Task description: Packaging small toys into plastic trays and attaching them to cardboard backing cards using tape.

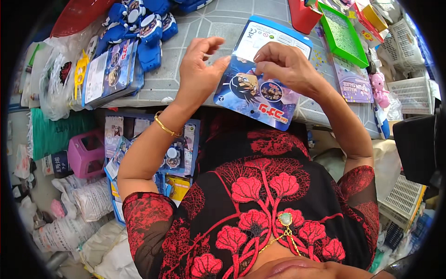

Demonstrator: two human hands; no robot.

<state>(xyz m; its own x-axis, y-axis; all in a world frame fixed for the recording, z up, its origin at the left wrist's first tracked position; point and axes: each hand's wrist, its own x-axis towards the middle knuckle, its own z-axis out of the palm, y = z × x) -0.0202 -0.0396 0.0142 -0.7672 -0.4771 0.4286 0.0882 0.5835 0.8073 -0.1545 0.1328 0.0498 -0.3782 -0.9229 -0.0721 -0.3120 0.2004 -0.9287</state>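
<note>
A printed blue backing card (241, 100) with a cartoon figure lies at the table's front edge, partly overhanging it. Just behind it, a second blue-edged card (278, 32) shows a white printed panel. My left hand (200, 67) is raised at the cards' left edge, its fingers curled but apart from the thumb and nothing visible between them. Over the cards, my right hand (290, 67) has its thumb and fingertips drawn together; whatever they may hold is too small to make out.
Blue toy watches (148, 30) are heaped at the far left, beside a stack of printed cards (111, 74). A green tray (344, 35) and a red container (304, 16) stand at the far right. Below the table are a box of packaged toys (188, 135) and a pink stool (86, 151).
</note>
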